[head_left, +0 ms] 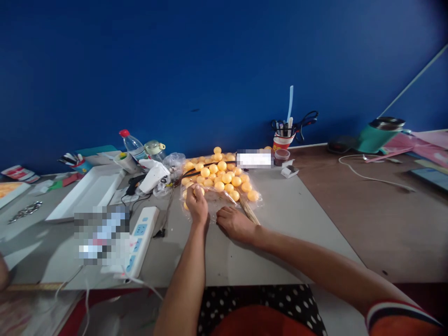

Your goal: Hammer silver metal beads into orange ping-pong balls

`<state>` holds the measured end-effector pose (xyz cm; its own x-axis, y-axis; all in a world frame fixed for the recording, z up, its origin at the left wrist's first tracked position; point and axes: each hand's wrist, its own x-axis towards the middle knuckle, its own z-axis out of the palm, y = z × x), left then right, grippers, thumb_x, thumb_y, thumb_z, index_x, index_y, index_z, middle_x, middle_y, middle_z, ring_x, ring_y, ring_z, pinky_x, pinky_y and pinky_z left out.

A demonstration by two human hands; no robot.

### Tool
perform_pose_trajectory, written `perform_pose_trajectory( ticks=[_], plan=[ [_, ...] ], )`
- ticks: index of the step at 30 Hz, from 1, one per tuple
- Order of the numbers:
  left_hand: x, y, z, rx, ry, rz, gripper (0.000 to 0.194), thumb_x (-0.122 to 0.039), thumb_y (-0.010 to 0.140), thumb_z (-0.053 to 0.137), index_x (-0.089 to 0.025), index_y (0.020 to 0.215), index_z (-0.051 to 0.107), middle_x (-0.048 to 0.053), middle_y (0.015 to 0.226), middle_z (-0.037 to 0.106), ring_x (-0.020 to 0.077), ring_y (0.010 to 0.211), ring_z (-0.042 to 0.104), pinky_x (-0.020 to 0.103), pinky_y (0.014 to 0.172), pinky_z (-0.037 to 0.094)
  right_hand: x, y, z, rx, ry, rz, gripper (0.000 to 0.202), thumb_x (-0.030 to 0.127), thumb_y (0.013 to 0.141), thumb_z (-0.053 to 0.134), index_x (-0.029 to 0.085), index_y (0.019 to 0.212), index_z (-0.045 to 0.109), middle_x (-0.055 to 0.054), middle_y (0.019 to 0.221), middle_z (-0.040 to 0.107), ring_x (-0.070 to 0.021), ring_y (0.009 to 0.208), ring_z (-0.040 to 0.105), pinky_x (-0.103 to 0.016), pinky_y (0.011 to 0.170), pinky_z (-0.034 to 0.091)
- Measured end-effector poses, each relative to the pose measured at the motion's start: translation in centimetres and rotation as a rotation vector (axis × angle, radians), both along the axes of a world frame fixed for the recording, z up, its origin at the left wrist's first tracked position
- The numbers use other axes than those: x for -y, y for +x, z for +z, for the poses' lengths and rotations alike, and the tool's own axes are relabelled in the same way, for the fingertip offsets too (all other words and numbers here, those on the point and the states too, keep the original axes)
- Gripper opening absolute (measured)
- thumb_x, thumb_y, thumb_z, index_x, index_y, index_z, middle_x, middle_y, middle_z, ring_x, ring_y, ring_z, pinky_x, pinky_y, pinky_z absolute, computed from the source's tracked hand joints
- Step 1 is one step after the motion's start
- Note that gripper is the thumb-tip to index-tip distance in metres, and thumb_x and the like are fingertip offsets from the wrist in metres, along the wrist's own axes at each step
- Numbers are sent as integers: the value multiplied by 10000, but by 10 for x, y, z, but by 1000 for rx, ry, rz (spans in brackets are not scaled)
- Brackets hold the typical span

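A clear plastic bag full of orange ping-pong balls lies on the grey desk in front of me. At the bag's near left edge, my left hand is closed, thumb up, with one orange ball between thumb and fingers. My right hand rests low over the desk just in front of the bag. Its fingers are curled together, and whatever they hold is hidden. A bundle of thin wooden sticks lies beside the bag, running toward my right wrist.
A white power strip, a white tray and a bottle are on the left. Behind the bag stands a paper cup of pens and cables. A teal mug and a white cable are at right.
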<state>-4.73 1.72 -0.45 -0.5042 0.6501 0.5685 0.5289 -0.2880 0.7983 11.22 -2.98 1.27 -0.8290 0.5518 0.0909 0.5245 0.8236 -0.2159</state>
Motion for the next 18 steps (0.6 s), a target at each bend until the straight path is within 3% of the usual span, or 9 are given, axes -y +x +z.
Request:
perform_pose_trajectory(
  ticks=[18],
  plan=[
    [4, 7, 2, 11, -37, -32, 261, -391, 964, 412, -224, 807, 538, 53, 749, 676, 178, 749, 643, 284, 738, 497, 17, 13, -10, -107, 104, 50, 192, 84, 948, 523, 124, 842, 678, -94, 916, 653, -205, 881, 558, -326, 813, 435]
  ],
)
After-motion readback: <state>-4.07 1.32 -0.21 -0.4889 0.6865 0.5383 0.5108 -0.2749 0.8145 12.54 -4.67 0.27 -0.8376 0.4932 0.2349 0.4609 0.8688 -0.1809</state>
